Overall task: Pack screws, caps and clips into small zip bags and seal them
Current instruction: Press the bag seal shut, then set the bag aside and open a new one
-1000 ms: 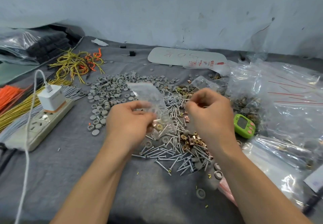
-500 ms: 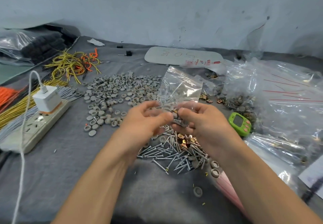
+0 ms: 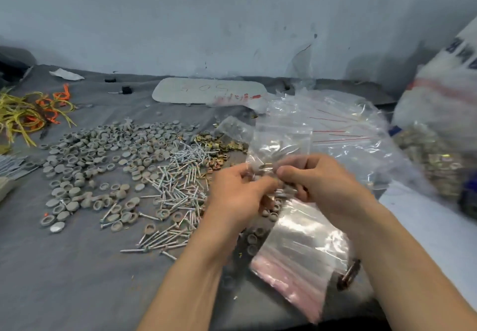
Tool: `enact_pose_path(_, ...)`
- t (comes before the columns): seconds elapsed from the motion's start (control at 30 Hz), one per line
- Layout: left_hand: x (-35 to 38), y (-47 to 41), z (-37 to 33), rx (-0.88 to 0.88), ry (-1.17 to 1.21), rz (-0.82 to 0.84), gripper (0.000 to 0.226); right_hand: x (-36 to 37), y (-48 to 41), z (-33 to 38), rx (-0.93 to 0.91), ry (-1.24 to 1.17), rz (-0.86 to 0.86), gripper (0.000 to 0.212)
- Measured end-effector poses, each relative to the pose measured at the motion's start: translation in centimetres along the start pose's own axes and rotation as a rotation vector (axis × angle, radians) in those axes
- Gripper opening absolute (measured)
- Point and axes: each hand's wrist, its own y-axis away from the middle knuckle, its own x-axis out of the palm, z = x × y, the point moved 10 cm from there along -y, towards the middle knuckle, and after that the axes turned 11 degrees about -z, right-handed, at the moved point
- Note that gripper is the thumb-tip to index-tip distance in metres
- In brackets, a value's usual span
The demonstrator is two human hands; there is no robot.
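A small clear zip bag (image 3: 280,142) stands upright between my hands, with a few screws and small parts at its bottom. My left hand (image 3: 238,191) pinches its lower left part and my right hand (image 3: 313,179) pinches its lower right part. On the grey cloth to the left lie a heap of grey caps (image 3: 103,160), a pile of silver screws (image 3: 178,188) and brass clips (image 3: 219,146). A stack of empty zip bags (image 3: 296,253) with pink strips lies under my right wrist.
Large clear bags (image 3: 343,129) with red zip lines lie behind my hands. A sack of filled packs (image 3: 433,150) stands at the right. Yellow and orange ties (image 3: 31,114) lie at the far left. A white label card (image 3: 206,90) lies by the wall (image 3: 232,21).
The camera has turned right, so the power strip and charger have left the view. Both hands have come together on the zip bag and hold it upright.
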Motion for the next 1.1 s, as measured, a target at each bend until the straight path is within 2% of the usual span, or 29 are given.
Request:
enact_pose_path(0.1,4.6,0.4,0.0,0.016,0.05,0.025,0.005,-5.9,-0.7,-1.0,0.028,-0.031,-0.179,0.011)
enact_pose_path(0.13,5.8,0.5,0.0,0.036,0.065,0.03,0.01,-7.3,-0.8,-1.1,0.019,-0.036,-0.219,0.01)
enact_pose_path(0.2,7.9,0.6,0.2,0.081,0.034,0.06,0.037,-10.7,-1.3,-1.5,0.0,-0.072,-0.352,0.007)
enact_pose_path(0.27,8.9,0.7,0.3,0.167,-0.12,0.082,0.071,-15.3,-1.4,-2.4,-0.008,-0.053,-0.61,0.025)
enact_pose_path(0.33,9.3,1.0,-0.2,0.301,-0.342,0.065,0.074,-19.1,0.2,-1.4,-0.116,0.131,-0.904,0.032)
enact_pose_path(0.37,9.4,1.2,-0.5,0.363,-0.422,0.053,0.068,-19.6,1.0,-0.2,-0.222,0.219,-0.973,0.027)
enact_pose_path(0.4,9.3,1.3,-0.7,0.408,-0.476,0.043,0.061,-19.1,1.5,1.1,-0.334,0.282,-0.969,0.021)
enact_pose_path(0.47,9.3,1.5,-0.7,0.459,-0.567,0.042,0.045,-15.5,0.8,2.4,-0.487,0.38,-0.754,0.017)
enact_pose_path(0.57,9.0,1.4,0.2,0.453,-0.713,0.092,0.032,-8.3,-1.1,0.0,-0.406,0.612,-0.253,0.031)
enact_pose_path(0.6,8.9,1.5,0.6,0.434,-0.756,0.11,0.031,-6.9,-1.5,-1.2,-0.378,0.769,-0.149,0.039)
enact_pose_path(0.67,8.3,1.8,1.3,0.399,-0.818,0.136,0.029,-6.1,-2.3,-2.6,-0.358,1.008,-0.056,0.056)
enact_pose_path(0.77,7.8,2.6,2.1,0.332,-0.86,0.199,0.025,-7.7,-3.2,-3.1,-0.292,1.031,-0.078,0.065)
enact_pose_path(0.87,8.0,3.9,3.1,0.324,-0.999,0.34,0.047,-9.5,-3.7,-3.3,-0.162,0.647,-0.108,0.056)
enact_pose_path(0.93,8.1,4.6,3.1,0.372,-1.083,0.359,0.059,-10.7,-3.8,-2.9,-0.149,0.515,-0.199,0.045)
enact_pose_path(1.0,8.0,4.9,2.6,0.407,-1.147,0.312,0.05,-12.5,-3.9,-2.4,-0.146,0.482,-0.354,0.038)
enact_pose_path(1.1,8.0,5.1,0.9,0.542,-1.252,0.206,0.018,-13.5,-3.9,-2.6,-0.08,0.419,-0.438,0.048)
